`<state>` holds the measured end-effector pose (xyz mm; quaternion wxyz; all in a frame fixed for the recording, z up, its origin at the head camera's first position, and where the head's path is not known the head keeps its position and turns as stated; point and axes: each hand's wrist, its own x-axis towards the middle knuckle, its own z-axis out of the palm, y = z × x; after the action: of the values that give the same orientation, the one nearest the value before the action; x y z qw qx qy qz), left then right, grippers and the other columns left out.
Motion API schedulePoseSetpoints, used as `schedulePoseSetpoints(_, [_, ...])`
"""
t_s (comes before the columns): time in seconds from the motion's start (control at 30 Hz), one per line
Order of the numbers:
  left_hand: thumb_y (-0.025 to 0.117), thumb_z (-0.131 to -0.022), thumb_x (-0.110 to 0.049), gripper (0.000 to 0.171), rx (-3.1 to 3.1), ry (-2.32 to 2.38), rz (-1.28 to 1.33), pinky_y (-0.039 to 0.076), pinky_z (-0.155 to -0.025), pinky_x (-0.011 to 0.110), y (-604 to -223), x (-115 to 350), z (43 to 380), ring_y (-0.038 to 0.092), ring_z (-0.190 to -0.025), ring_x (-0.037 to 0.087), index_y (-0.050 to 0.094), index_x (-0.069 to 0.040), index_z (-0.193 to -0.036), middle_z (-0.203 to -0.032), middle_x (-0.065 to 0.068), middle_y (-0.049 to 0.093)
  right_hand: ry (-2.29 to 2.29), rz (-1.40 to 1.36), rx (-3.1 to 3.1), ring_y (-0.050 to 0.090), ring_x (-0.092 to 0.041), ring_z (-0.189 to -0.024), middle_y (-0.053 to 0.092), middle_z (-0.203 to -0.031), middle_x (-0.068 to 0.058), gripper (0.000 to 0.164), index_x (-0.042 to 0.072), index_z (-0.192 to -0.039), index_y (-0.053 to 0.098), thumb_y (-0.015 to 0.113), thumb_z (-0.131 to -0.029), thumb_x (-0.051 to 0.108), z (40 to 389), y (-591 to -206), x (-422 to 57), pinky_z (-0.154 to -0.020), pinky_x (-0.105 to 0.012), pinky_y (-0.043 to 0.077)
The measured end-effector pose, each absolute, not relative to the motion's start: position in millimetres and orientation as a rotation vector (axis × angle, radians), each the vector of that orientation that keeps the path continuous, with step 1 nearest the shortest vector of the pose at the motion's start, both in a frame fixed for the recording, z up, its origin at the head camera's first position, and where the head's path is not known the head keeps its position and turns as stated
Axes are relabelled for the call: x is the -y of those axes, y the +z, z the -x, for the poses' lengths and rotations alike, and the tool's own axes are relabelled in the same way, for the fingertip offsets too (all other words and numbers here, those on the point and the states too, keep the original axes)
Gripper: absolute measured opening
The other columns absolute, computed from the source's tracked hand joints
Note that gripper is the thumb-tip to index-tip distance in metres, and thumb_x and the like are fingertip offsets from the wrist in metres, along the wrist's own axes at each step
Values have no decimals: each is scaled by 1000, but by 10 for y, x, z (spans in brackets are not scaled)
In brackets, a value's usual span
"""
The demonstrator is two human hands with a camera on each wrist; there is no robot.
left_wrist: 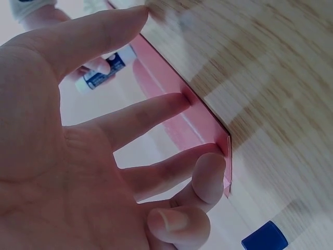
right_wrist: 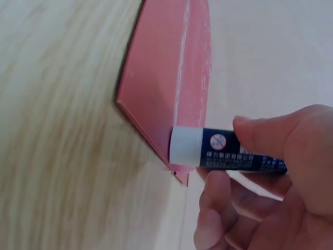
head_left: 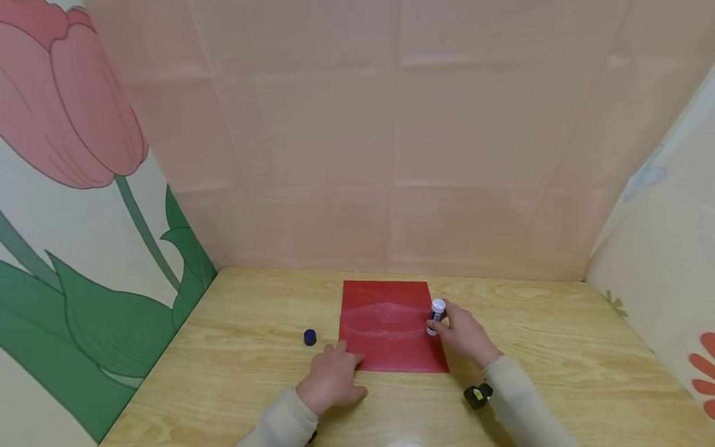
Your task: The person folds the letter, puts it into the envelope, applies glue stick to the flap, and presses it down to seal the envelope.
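Observation:
A red sheet of paper (head_left: 385, 354) lies on the table, with whitish glue streaks running across it. My right hand (head_left: 466, 335) grips a glue stick (head_left: 436, 316) at the sheet's right edge. In the right wrist view the white end of the glue stick (right_wrist: 186, 147) meets the paper (right_wrist: 156, 78), and thumb and fingers hold its dark blue label. My left hand (head_left: 332, 379) rests at the sheet's lower left corner. In the left wrist view its fingers are spread, and two fingertips touch the paper (left_wrist: 210, 122) near its edge.
The dark blue cap (head_left: 310, 337) stands on the wooden table (head_left: 251, 372), left of the sheet. A pinkish covering (head_left: 391, 155) hangs behind the table. Walls painted with a tulip (head_left: 72, 105) and other flowers flank it. A black device (head_left: 478, 395) sits at my right wrist.

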<state>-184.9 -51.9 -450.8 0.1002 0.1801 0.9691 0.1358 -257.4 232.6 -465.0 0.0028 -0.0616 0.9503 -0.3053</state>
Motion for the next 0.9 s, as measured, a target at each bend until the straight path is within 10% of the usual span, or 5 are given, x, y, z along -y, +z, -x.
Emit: schedulePoseSetpoints(0.9, [81, -78, -45, 58, -2858, 352, -575, 50, -77, 40, -4546, 514, 1893, 51, -89, 23, 69, -13, -125, -108, 8, 59, -1132, 428, -2967, 53, -13, -65, 59, -79, 7, 25, 20, -102, 62, 80, -86, 26, 2486, -4717, -1505, -58, -28, 48])
